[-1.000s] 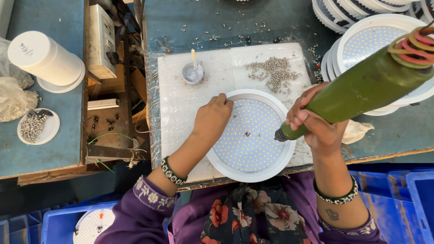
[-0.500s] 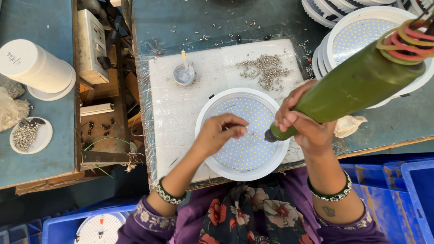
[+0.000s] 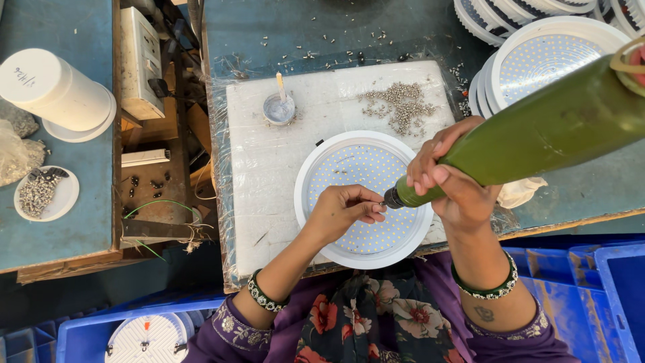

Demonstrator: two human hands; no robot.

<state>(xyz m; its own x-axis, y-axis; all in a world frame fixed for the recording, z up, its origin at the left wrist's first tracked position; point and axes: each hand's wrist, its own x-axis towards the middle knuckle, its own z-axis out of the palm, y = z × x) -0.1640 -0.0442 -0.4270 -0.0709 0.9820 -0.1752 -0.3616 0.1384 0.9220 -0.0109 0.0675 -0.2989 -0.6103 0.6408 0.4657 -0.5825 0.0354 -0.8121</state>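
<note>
**Seating a screw on the driver tip**

The left hand [image 3: 342,214] pinches a small screw at the tip of the green screwdriver [image 3: 531,138], which the right hand [image 3: 447,181] grips closed, above the round light panel [image 3: 363,199] on the table [image 3: 269,168]. Best kept straight and steady.

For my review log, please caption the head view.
Left hand pinches something tiny at the green power screwdriver tip, right hand gripping it over a round white LED panel light.

Loose screw pile [image 3: 402,107] sat on the white mat [image 3: 269,175], near a small grey dish [image 3: 279,109] with a stick in it. Stacked round lamps [image 3: 537,60] at top right. White cylinder [image 3: 50,87] and a screw-filled dish [image 3: 44,193] on the left bench; blue crates [image 3: 605,289] below.
</note>
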